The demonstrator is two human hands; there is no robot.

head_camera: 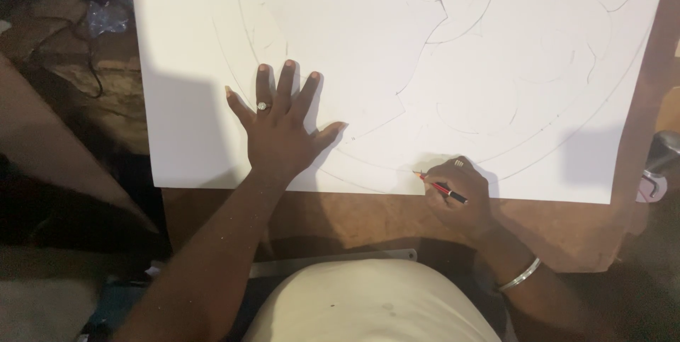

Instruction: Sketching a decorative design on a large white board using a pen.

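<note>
Fingers of the right hand (459, 190) are curled tight around a red pencil (440, 187), pinching it low on its shaft so that only a short length shows on either side of the grip. That pencil lies at a shallow slant: its long axis runs from lower right to upper left, the dark back end poking out near the knuckles and the sharpened tip pointing up and to the left, where it touches the near edge of a large white sheet of paper (177, 101) close to a drawn curve. Behind the fingers the right wrist bends back toward the body and wears a thin silver bangle (519, 274), the forearm coming in from the lower right. Fingers of the left hand (278, 126) are released and spread wide, pressed flat on the paper with the palm down, fingertips pointing away from the body and the thumb splayed to the right; a ring (263, 105) sits on one finger. Its forearm stretches back down to the lower left. Faint pencilled arcs and curling outlines cover the sheet, which rests on a brown board (368, 214). A metal ruler (333, 260) lies at the board's near edge, by the person's pale shirt (368, 306).
</note>
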